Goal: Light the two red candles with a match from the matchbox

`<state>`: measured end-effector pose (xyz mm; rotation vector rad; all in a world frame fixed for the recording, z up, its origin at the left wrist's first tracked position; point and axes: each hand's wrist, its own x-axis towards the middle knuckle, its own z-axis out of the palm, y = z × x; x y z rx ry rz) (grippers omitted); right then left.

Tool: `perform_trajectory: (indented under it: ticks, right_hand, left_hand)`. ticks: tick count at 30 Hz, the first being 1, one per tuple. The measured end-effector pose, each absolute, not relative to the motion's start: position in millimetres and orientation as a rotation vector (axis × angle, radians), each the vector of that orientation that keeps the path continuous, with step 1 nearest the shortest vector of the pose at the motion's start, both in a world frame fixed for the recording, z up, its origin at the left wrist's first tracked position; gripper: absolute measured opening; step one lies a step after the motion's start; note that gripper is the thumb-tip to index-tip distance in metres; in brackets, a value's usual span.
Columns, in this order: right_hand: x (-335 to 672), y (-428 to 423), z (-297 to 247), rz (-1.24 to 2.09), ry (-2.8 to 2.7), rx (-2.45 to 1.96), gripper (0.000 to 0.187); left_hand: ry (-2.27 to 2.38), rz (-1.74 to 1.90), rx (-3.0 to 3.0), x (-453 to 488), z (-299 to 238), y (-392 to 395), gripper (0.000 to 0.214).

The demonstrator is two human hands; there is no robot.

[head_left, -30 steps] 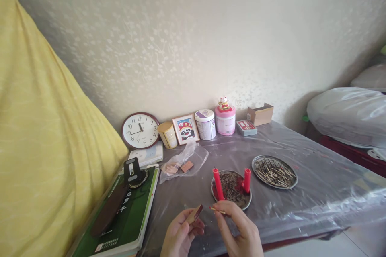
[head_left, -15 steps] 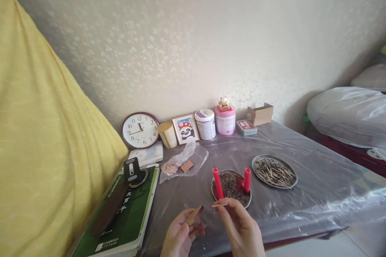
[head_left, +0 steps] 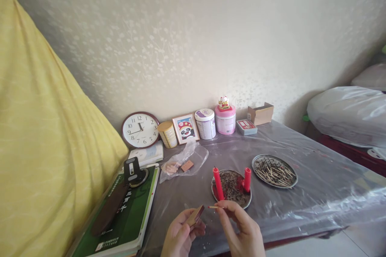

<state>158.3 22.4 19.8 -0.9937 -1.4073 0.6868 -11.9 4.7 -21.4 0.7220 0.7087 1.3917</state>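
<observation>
My left hand (head_left: 182, 231) is closed around a small brown matchbox (head_left: 195, 216), its dark striking side turned to the right. Between thumb and forefinger of my right hand (head_left: 238, 225) is a match (head_left: 212, 207), lying nearly level with its reddish head pointing at the matchbox. A narrow gap separates the match head from the box. Just beyond my right hand stands a round metal tray (head_left: 232, 184) stained with dark residue and red wax. On it rise a taller red candle (head_left: 217, 184) and a shorter red candle (head_left: 247, 180), neither showing a flame.
To the right, another round tray (head_left: 255, 160) holds many matchsticks (head_left: 276, 176). A clear plastic bag (head_left: 197, 156) with matchboxes lies behind my left hand. Green books (head_left: 137, 217) sit on the left. Along the wall stand a clock (head_left: 140, 130), tins and a framed panda picture (head_left: 185, 129).
My right hand has shifted very slightly down, and the match has moved a little to the left and lower. My left hand with the matchbox is almost unmoved.
</observation>
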Motion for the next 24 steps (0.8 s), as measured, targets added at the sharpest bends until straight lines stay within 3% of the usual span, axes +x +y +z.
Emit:
perform_trajectory:
  ticks: [24]
  right_hand:
    - [165.2, 19.3, 30.9, 0.358, -1.732, -0.680, 0.020]
  left_hand:
    - [0.784, 1.433, 0.795, -4.8, -13.6, 3.2, 0.052]
